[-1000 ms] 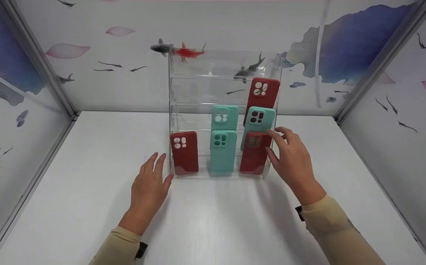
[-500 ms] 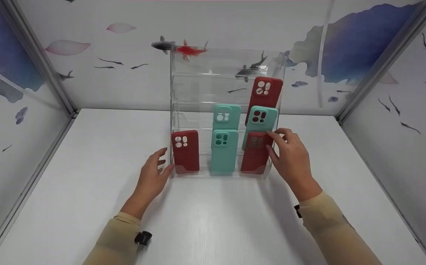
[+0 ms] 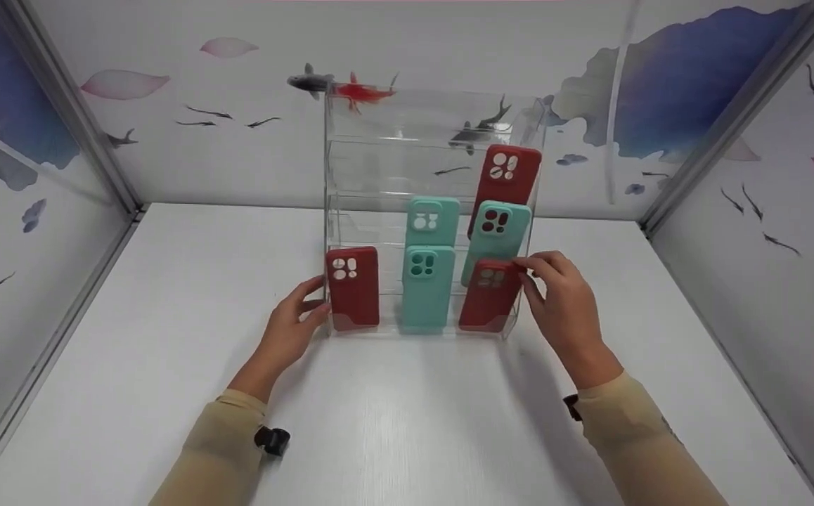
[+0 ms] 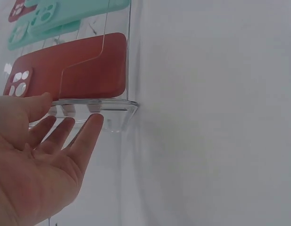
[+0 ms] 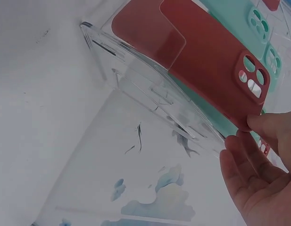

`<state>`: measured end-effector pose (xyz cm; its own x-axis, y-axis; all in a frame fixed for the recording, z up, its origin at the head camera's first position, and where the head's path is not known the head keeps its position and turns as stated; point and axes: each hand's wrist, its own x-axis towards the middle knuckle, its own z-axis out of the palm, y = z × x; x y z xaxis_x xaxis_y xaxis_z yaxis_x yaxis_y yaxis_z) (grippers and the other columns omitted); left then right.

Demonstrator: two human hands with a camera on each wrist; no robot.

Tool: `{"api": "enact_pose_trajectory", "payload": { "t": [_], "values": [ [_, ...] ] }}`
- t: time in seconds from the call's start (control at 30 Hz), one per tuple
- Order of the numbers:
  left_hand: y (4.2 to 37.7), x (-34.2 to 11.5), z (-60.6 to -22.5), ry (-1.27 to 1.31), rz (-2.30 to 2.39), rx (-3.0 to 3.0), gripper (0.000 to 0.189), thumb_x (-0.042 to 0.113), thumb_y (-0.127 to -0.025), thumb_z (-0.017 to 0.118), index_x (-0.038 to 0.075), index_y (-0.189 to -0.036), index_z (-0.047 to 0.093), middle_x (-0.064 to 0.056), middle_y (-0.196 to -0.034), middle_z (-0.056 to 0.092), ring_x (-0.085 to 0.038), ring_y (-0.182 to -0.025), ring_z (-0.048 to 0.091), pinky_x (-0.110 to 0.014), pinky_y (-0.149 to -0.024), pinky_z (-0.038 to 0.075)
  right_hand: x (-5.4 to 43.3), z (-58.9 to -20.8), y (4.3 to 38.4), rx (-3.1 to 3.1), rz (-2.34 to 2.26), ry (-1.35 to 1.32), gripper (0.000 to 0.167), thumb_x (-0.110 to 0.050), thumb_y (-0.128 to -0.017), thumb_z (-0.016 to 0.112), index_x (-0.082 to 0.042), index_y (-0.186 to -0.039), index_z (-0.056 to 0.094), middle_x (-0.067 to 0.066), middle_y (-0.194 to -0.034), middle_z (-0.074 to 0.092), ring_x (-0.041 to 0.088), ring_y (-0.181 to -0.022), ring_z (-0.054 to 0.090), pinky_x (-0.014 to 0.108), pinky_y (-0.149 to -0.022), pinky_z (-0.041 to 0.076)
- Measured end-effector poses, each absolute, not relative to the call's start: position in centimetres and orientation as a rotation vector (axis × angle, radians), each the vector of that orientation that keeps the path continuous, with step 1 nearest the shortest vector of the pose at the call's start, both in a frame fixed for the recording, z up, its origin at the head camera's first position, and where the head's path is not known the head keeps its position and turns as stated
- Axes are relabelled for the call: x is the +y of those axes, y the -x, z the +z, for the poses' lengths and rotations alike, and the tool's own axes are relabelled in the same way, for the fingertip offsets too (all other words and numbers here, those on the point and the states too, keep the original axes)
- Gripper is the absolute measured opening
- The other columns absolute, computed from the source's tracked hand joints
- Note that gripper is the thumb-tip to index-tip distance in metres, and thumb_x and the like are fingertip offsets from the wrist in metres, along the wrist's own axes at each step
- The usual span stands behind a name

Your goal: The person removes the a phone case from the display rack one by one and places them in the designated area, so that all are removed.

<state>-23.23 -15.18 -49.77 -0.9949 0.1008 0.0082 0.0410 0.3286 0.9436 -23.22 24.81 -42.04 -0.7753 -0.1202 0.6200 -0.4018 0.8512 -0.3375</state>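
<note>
While the left grip (image 3: 287, 329) spreads at the rack (image 3: 396, 167), the right grip (image 3: 567, 313) pinches a red case (image 3: 487, 302), now tipped lower.

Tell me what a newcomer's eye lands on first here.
Probably the three red phone cases and three mint-green phone cases standing in the clear tiered display rack on the white table. Next, the right hand, pinching the top right corner of the lower-right red case, with the left hand at the rack's left side.

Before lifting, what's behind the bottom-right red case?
Behind the red case stands a mint case: its top and cutouts show; most of its lower part is covered.
</note>
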Motion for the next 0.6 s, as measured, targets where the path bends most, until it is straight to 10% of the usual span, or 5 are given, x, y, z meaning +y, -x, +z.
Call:
{"api": "enact_pose_trajectory", "payload": {
  "t": [0.4,0.6],
  "values": [
    [23.4,-15.4,-50.1,-0.136,1.832,2.495,0.059,0.019,-0.106,0.06,0.027,-0.16,0.037,-0.001,-0.164,0.04,-0.027,-0.14,0.053,-0.034,-0.104,0.057,24.8,-41.6,23.1,-2.425,0.775,-0.382,0.023,0.0,-0.092,0.075,-0.007,-0.114,0.077,0.008,-0.107,0.067,0.021,-0.091,0.07,0.039,-0.083,0.064],
    [23.6,-15.4,-50.2,-0.183,1.855,2.456,0.06,0.015,-0.106,0.059,0.023,-0.16,0.035,-0.004,-0.166,0.036,-0.03,-0.141,0.052,-0.037,-0.106,0.056,24.3,-41.0,22.3,-2.426,0.843,-0.405,0.023,0.001,-0.091,0.076,-0.009,-0.112,0.078,0.006,-0.105,0.068,0.017,-0.092,0.071,0.013,-0.084,0.058]
  ]
}}
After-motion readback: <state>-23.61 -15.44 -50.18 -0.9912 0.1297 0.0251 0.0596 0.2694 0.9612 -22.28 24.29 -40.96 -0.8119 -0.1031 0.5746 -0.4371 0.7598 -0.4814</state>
